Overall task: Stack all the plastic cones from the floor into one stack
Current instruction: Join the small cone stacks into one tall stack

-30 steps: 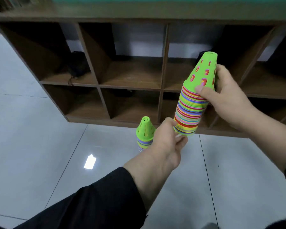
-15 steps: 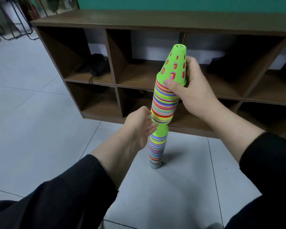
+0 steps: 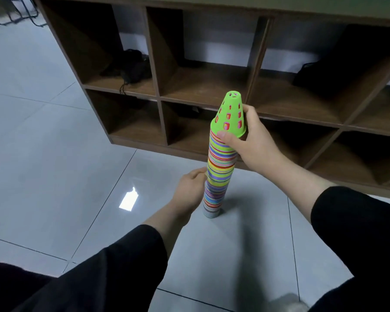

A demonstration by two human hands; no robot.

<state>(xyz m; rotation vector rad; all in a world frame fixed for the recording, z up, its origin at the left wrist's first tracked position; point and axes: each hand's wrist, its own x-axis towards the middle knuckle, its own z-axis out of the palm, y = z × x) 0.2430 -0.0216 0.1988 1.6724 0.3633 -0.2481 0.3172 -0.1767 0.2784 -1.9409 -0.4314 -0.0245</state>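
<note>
One tall stack of many-coloured plastic cones [image 3: 218, 172] stands upright on the grey tiled floor, topped by a green cone [image 3: 230, 115] with holes. My right hand [image 3: 250, 140] grips the stack just under the green cone, thumb in front and fingers behind. My left hand [image 3: 193, 188] rests against the stack's left side lower down, fingers curved toward it; I cannot tell whether they wrap round it.
A low wooden shelf unit [image 3: 252, 70] with open compartments stands right behind the stack; dark cables lie in its upper left compartment [image 3: 128, 68]. Grey floor tiles [image 3: 54, 154] stretch to the left and toward me. A shoe tip [image 3: 288, 304] shows at the bottom edge.
The upper stack held in my right hand came down over the shorter stack on the floor, and the two now form one tall stack. My left hand slid lower along it.
</note>
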